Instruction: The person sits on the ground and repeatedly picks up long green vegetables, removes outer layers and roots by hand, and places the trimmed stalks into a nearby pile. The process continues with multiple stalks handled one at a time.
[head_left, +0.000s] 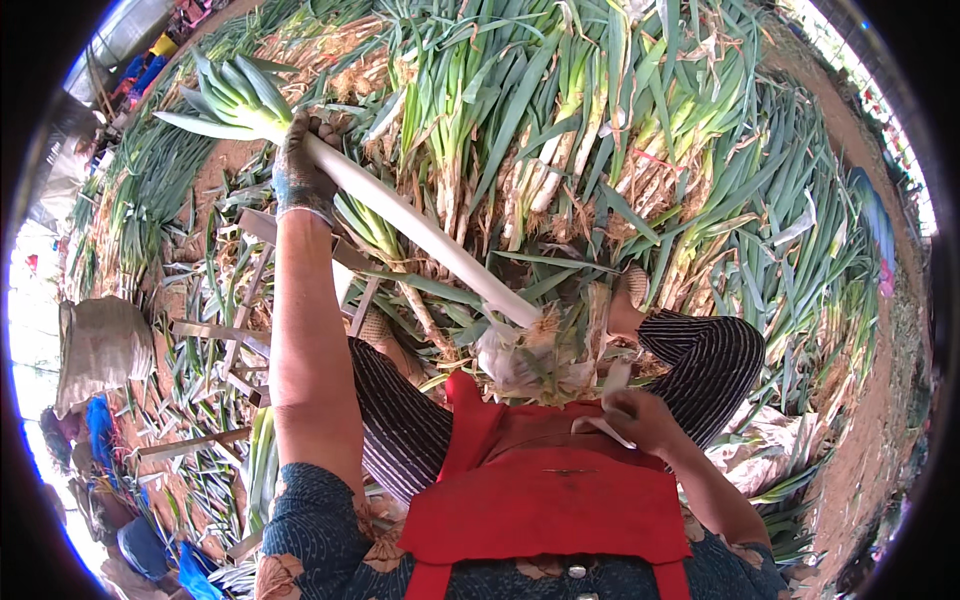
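Observation:
My left hand (304, 169), in a dirty work glove, grips a long leek (420, 229) where its white shaft meets the trimmed green leaves. The leek slants down to the right, and its root end (546, 324) lies above a heap of peeled skins (521, 364) between my legs. My bare right hand (645, 421) is low beside the red apron (547, 502), its fingers curled around a pale strip (616, 379) that looks like leek skin. The hand is apart from the leek.
Unpeeled leeks (570, 135) lie in thick rows ahead and to the right. Metal frame pieces (247, 300) stand by my left arm. Leaf scraps (202, 480) litter the ground at left. A crumpled pale sheet (765, 442) lies right of my knee.

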